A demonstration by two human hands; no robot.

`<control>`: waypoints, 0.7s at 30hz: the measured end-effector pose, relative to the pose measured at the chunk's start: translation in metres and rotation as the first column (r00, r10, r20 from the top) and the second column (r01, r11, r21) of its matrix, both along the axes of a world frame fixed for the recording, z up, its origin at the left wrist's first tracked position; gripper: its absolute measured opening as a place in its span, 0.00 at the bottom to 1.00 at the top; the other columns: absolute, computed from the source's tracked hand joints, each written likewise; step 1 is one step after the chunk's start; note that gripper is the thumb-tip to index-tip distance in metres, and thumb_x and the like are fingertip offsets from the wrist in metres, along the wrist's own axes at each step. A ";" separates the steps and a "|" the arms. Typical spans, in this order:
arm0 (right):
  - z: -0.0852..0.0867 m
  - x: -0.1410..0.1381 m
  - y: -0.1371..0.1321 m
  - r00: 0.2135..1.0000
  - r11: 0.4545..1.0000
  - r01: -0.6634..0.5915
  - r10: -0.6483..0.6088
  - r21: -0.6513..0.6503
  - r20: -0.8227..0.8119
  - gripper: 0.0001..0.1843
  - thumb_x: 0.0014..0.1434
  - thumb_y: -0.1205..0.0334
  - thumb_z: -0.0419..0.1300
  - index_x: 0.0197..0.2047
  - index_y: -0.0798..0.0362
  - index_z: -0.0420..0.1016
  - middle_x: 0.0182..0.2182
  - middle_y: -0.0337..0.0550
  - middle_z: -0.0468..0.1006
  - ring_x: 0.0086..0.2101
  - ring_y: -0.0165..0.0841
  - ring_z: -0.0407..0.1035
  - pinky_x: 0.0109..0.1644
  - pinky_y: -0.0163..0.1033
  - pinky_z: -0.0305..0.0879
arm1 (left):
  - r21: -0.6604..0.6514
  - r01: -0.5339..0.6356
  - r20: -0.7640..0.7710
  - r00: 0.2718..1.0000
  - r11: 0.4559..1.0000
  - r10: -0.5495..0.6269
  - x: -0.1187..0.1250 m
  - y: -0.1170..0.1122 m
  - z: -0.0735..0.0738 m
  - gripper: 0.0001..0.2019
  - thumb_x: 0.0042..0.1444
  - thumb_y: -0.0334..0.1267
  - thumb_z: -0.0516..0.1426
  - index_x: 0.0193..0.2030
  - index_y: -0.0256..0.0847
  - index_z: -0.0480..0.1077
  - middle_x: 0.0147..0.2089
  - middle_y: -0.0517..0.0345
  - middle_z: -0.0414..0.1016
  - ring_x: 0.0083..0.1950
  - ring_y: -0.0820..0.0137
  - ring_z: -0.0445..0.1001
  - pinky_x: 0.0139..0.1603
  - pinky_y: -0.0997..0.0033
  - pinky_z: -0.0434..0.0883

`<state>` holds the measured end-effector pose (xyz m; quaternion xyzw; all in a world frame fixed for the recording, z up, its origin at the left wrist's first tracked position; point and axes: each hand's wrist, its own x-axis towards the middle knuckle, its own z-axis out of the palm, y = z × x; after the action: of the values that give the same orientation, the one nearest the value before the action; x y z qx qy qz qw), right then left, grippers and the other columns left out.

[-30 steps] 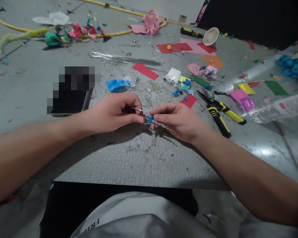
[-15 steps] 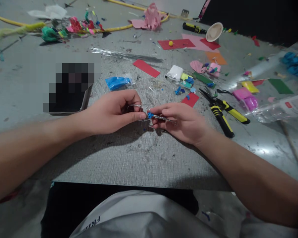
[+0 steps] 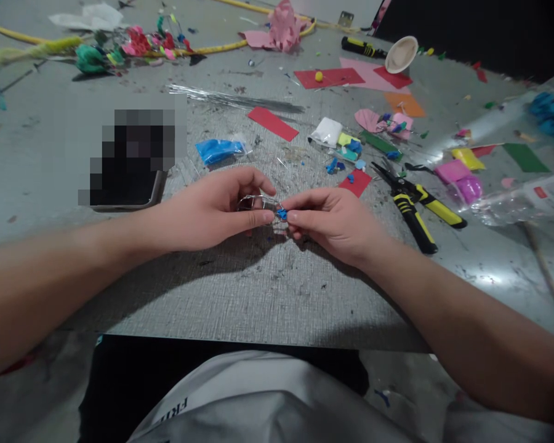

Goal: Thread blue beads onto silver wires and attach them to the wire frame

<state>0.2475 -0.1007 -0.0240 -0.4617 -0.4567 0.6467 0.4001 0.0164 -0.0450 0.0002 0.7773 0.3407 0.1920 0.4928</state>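
Note:
A bent, twisted piece of silver wire (image 3: 260, 198) spans the gap between my two hands, just above the grey table (image 3: 258, 295). My left hand (image 3: 216, 209) holds its looped end, with the thumb stretched along it and the index finger slightly raised. On the wire sits a small lump of blue clay (image 3: 281, 214). My right hand (image 3: 337, 221) pinches at this blue lump with thumb and fingers, covering the twisted tail of the wire. A blue clay packet (image 3: 219, 151) lies just beyond my left hand.
Black-and-yellow pliers (image 3: 415, 206) lie open at the right, near a clear plastic bottle (image 3: 521, 197). A dark phone (image 3: 129, 181) lies at the left. Straight wires (image 3: 235, 98), a red strip (image 3: 273, 123) and a white packet (image 3: 326, 131) lie farther back.
My right thumb has come forward onto the blue clay, and the wire's tail is now hidden by that hand. My left index finger has lifted and straightened a little.

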 end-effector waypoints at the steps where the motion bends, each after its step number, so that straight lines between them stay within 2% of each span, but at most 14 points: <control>1: 0.000 0.000 0.000 1.000 1.000 0.000 0.000 -0.003 -0.004 0.17 0.53 0.51 0.78 0.42 0.52 0.88 0.29 0.39 0.83 0.27 0.29 0.73 0.30 0.36 0.69 | -0.021 0.010 0.000 1.000 1.000 -0.010 0.000 0.000 0.001 0.13 0.66 0.48 0.65 0.50 0.44 0.75 0.33 0.59 0.78 0.32 0.70 0.76 0.31 0.71 0.72; 3: -0.001 -0.001 0.000 1.000 1.000 0.008 -0.008 0.001 -0.014 0.18 0.53 0.50 0.79 0.42 0.52 0.87 0.29 0.39 0.83 0.27 0.29 0.74 0.30 0.36 0.70 | -0.064 0.033 -0.008 0.999 0.997 -0.034 0.001 0.000 0.002 0.13 0.67 0.49 0.64 0.50 0.44 0.77 0.36 0.58 0.81 0.34 0.69 0.78 0.32 0.71 0.74; 5: -0.001 -0.001 0.001 0.999 0.999 0.031 -0.031 0.023 -0.022 0.19 0.53 0.51 0.79 0.44 0.52 0.86 0.30 0.40 0.84 0.29 0.30 0.75 0.31 0.36 0.72 | -0.095 0.031 -0.006 0.999 0.995 -0.031 0.001 0.001 0.004 0.12 0.67 0.49 0.64 0.47 0.43 0.79 0.37 0.57 0.82 0.34 0.69 0.78 0.34 0.72 0.75; 10: 0.000 -0.003 0.001 0.994 0.983 0.101 -0.106 0.155 0.027 0.21 0.50 0.52 0.81 0.44 0.50 0.85 0.36 0.40 0.86 0.32 0.31 0.78 0.37 0.39 0.78 | -0.148 -0.025 0.033 0.999 0.989 0.030 0.001 0.000 0.006 0.12 0.66 0.49 0.64 0.44 0.42 0.81 0.34 0.56 0.81 0.34 0.69 0.77 0.34 0.71 0.76; 14: 0.003 -0.005 -0.003 0.985 0.967 0.080 -0.113 0.243 0.127 0.20 0.53 0.46 0.80 0.42 0.49 0.85 0.37 0.42 0.86 0.37 0.36 0.80 0.42 0.44 0.80 | -0.179 -0.021 0.053 0.998 0.984 0.031 0.003 -0.004 0.006 0.12 0.67 0.49 0.64 0.41 0.42 0.81 0.34 0.56 0.80 0.34 0.68 0.78 0.34 0.70 0.75; 18: 0.003 -0.005 -0.006 0.985 0.965 0.057 -0.096 0.255 0.143 0.19 0.55 0.44 0.78 0.43 0.48 0.86 0.35 0.42 0.85 0.36 0.37 0.80 0.41 0.45 0.80 | -0.172 -0.027 0.031 0.999 0.985 0.033 0.003 -0.005 0.005 0.14 0.67 0.51 0.62 0.40 0.42 0.80 0.33 0.54 0.79 0.35 0.67 0.78 0.34 0.68 0.75; 21: 0.001 -0.005 -0.006 0.983 0.960 0.058 -0.102 0.274 0.151 0.19 0.56 0.43 0.78 0.43 0.47 0.86 0.35 0.42 0.85 0.36 0.38 0.80 0.40 0.45 0.80 | -0.197 -0.049 0.025 0.998 0.979 0.055 0.002 -0.005 0.006 0.13 0.67 0.49 0.62 0.40 0.41 0.79 0.33 0.55 0.78 0.32 0.69 0.76 0.32 0.68 0.74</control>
<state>0.2429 -0.1069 -0.0227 -0.4728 -0.5523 0.5219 0.4461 0.0188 -0.0505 0.0058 0.7127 0.3709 0.1819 0.5669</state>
